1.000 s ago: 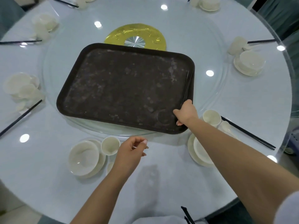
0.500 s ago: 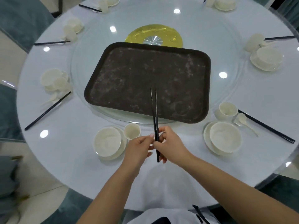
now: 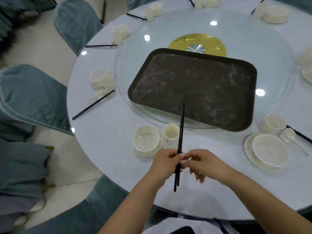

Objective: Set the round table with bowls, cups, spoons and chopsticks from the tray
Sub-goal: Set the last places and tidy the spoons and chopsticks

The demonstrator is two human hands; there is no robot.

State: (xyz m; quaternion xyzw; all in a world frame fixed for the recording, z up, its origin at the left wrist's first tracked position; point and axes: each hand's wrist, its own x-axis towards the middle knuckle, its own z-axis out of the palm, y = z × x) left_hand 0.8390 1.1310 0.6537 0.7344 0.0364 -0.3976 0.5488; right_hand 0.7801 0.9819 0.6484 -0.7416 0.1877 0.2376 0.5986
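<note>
You hold a pair of black chopsticks (image 3: 180,137) over the near edge of the table (image 3: 108,129), tips pointing away toward the tray (image 3: 194,88). Your left hand (image 3: 166,163) curls round the sticks low on their length, and your right hand (image 3: 201,163) pinches them with thumb and forefinger just beside the left, its other fingers hanging loosely curled. The butt ends stick out below your hands, one a little lower than the other.

The tray sits on the glass turntable (image 3: 276,53), dark and bare, its near corner reaching the turntable's near rim. Behind it shows the gold disc (image 3: 180,43) at the turntable's middle.

Just beyond your hands, at the near edge, a bowl (image 3: 146,138) sits on a plate (image 3: 148,152), nothing in it, with a cup (image 3: 171,132) touching its right side, also holding nothing. The raised sticks cross in front of that cup's right edge.

To the right along the near edge, another bowl (image 3: 269,150) rests on its plate (image 3: 248,146), with a cup (image 3: 273,123) behind, a spoon (image 3: 293,137) beside, and chopsticks (image 3: 299,134) running off right.

On the left edge, more white dishes (image 3: 101,78) with chopsticks (image 3: 93,104) lie angled toward the rim. Further settings ring the far edge. Blue-covered chairs (image 3: 32,95) stand at the left.
</note>
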